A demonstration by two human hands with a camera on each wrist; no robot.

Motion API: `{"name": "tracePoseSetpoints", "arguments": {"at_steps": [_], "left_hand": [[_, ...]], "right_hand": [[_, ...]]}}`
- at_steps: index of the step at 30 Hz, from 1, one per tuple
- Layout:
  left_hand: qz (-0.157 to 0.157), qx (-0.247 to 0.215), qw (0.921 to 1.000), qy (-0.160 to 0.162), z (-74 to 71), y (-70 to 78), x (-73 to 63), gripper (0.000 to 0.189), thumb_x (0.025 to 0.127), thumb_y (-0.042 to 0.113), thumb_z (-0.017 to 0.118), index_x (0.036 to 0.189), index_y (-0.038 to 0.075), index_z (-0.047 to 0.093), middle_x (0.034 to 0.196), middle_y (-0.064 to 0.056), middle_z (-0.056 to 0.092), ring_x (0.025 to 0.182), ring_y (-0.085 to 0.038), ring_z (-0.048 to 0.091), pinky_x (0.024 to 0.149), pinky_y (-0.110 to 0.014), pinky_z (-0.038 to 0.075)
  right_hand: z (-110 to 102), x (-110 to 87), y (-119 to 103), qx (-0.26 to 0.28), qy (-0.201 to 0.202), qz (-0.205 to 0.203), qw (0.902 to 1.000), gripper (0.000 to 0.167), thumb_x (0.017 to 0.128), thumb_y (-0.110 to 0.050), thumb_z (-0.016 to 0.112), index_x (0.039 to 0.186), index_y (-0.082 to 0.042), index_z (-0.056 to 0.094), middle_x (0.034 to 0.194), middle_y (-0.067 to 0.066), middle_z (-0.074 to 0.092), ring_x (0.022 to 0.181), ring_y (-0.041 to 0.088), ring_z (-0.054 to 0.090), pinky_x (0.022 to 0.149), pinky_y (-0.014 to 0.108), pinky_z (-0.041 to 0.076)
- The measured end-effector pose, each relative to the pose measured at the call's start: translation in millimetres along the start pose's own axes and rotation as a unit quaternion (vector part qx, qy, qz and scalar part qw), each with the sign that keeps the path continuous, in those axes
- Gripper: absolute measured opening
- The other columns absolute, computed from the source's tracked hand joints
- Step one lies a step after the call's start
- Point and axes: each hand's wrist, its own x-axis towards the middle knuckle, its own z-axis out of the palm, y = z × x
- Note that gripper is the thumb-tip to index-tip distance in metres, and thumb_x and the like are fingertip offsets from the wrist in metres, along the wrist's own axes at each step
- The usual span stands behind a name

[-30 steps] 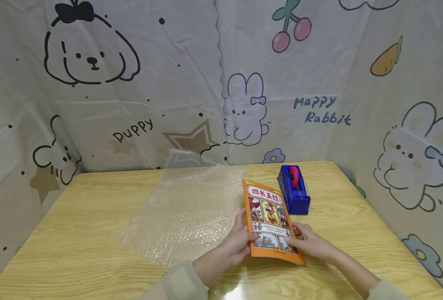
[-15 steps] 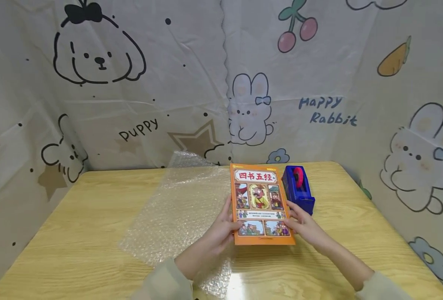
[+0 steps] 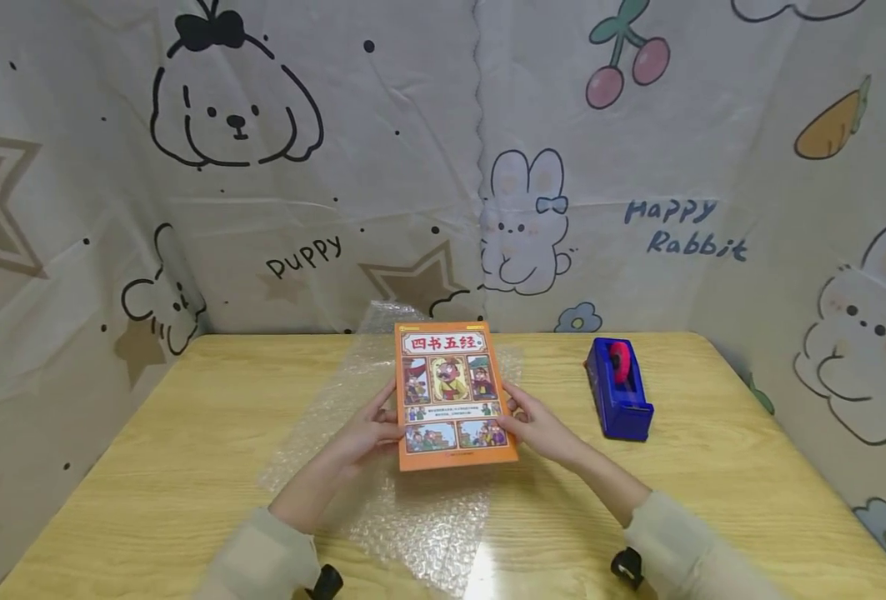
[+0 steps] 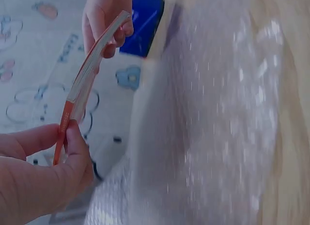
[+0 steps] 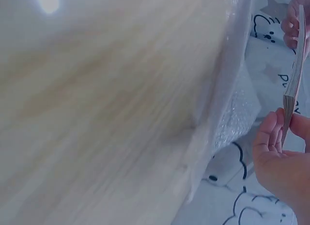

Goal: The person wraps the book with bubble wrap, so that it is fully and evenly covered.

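Observation:
An orange book with red Chinese characters and cartoon panels on its cover is held up, cover toward the head camera. My left hand pinches its left edge, thumb on the cover and fingers behind. On the opposite edge my right hand grips it the same way. Both wrist views show the book edge-on and slightly bowed, the spine by the left thumb and the page edges by the right hand. Under the book a clear sheet of bubble wrap lies on the table, partly hidden by book and hands.
A blue tape dispenser with a pink-red roll stands on the wooden table, right of the hands. Behind the table's far edge hangs a pale curtain printed with cartoon animals.
Both hands have carried the book leftward from beside the tape dispenser to above the bubble wrap. Its cover, tilted and angled at first, now faces the head camera more squarely. The head view has shifted slightly.

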Motion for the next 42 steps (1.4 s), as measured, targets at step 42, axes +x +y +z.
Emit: {"name": "tracePoseSetpoints", "arguments": {"at_steps": [42], "left_hand": [[-0.038, 0.153, 0.9857, 0.058, -55.9, -38.0, 21.7, 0.069, 0.072, -0.015, 0.061, 0.131, -0.009, 0.027, 0.082, -0.009, 0.048, 0.070, -0.015, 0.050, 0.066, -0.026, 0.052]], "right_hand": [[32, 69.0, 12, -0.014, -0.098, 0.150, 0.9838, 0.058, 0.091, -0.007, 0.052, 0.141, 0.002, 0.026, 0.093, 0.013, 0.057, 0.069, 0.014, 0.056, 0.059, 0.024, 0.050]]}}
